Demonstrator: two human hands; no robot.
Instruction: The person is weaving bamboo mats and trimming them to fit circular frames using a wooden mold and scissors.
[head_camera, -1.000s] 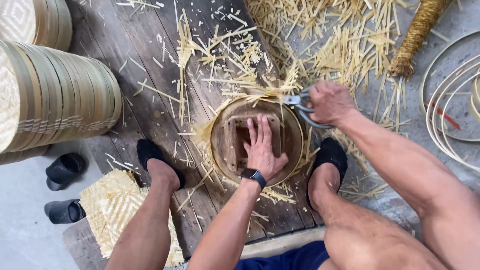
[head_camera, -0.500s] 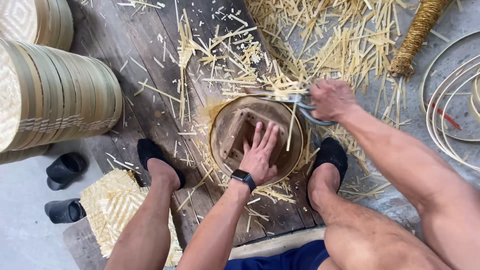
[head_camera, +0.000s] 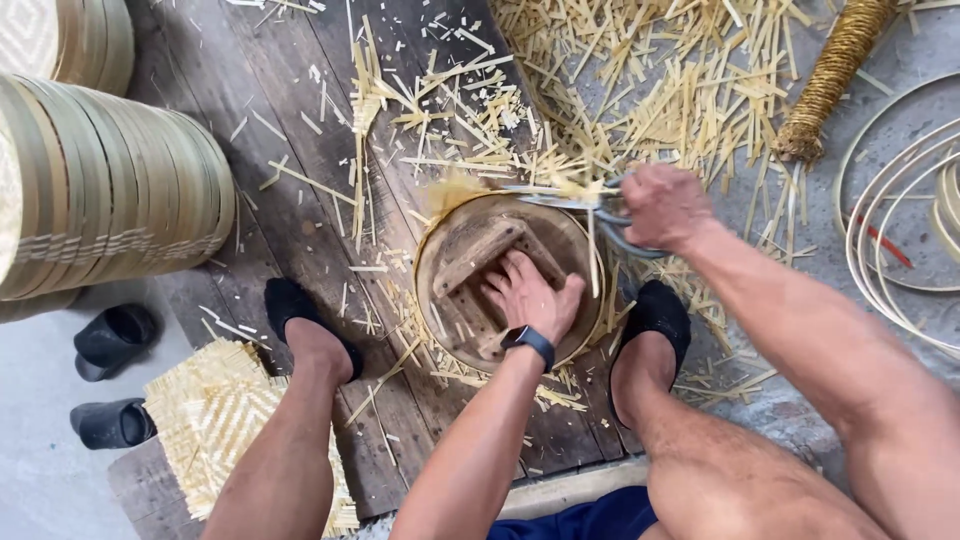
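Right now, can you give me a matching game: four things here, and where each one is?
Things:
1. scissors
2. woven mat
3. slippers
4. rope roll

Places:
A. top right
B. in the right hand
C. under the left leg
D. far left, on grey floor

Pairs: 1-B, 2-C, 3-D, 4-A

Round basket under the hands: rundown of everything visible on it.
The round basket is shallow, with a pale bamboo-strip rim, and lies flat on the dark plank floor between the feet. A wooden block sits inside; the left hand presses on it. Scissors in the right hand are at its far rim. Loose strips surround it.
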